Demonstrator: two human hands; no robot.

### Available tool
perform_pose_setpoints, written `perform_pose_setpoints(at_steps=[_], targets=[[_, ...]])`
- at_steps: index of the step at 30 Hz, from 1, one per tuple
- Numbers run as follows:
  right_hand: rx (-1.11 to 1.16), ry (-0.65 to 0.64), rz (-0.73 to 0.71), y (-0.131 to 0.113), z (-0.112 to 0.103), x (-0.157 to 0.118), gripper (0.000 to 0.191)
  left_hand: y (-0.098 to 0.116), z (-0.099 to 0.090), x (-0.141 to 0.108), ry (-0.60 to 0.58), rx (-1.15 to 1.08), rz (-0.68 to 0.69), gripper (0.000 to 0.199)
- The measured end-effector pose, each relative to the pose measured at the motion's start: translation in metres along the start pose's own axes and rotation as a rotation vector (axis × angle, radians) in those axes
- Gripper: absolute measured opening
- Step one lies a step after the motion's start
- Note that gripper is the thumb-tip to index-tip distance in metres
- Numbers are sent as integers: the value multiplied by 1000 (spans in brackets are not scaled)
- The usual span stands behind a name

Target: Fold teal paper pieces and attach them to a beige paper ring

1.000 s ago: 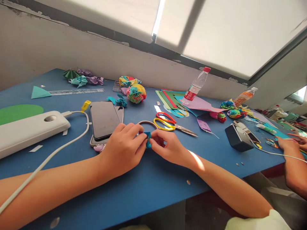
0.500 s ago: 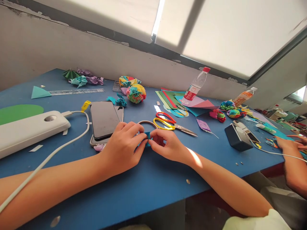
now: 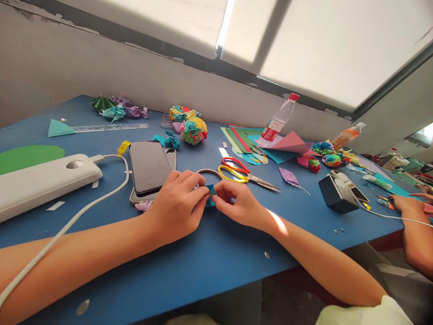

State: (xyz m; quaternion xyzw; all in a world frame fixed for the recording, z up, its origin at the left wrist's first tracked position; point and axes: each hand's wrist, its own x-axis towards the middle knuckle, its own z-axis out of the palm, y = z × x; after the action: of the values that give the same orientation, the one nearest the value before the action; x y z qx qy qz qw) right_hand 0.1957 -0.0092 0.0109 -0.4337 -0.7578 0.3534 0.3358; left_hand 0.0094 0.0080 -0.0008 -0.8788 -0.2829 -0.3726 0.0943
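Observation:
Between my two hands is a small piece of blue paper (image 3: 210,201), partly covered by the fingers. My left hand (image 3: 181,201) pinches its left side with thumb and forefinger. The thumb and forefinger of my right hand (image 3: 237,201) are closed on its right side. Just beyond the hands lie scissors with red and yellow handles (image 3: 233,174), and a roll of tape (image 3: 209,171) shows partly behind the fingers. Beside my left hand a dark-screened phone (image 3: 149,167) rests on another phone (image 3: 172,155).
A white power strip (image 3: 47,185) with a cable is at left. Crumpled paper balls (image 3: 194,131), coloured sheets (image 3: 287,144), a bottle with a red cap (image 3: 277,119) and a black box-shaped device (image 3: 336,194) stand farther back. Another person's hand (image 3: 406,205) is at far right.
The hands stay nearly in place, and slightly more of the blue paper shows between the fingers. The whole view has shifted a little.

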Motion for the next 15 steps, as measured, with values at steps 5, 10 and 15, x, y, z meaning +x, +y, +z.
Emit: perform_pose_setpoints(at_steps=[5,10,15], targets=[[3,1,9,1,0,0,7,0,1,1,1,-6,8,18],[34,-5,39,-1,0,1,9,0,1,1,-5,-21,19,18],[47,-9,54,-2,0,2,10,0,0,1,-12,-61,-2,16]])
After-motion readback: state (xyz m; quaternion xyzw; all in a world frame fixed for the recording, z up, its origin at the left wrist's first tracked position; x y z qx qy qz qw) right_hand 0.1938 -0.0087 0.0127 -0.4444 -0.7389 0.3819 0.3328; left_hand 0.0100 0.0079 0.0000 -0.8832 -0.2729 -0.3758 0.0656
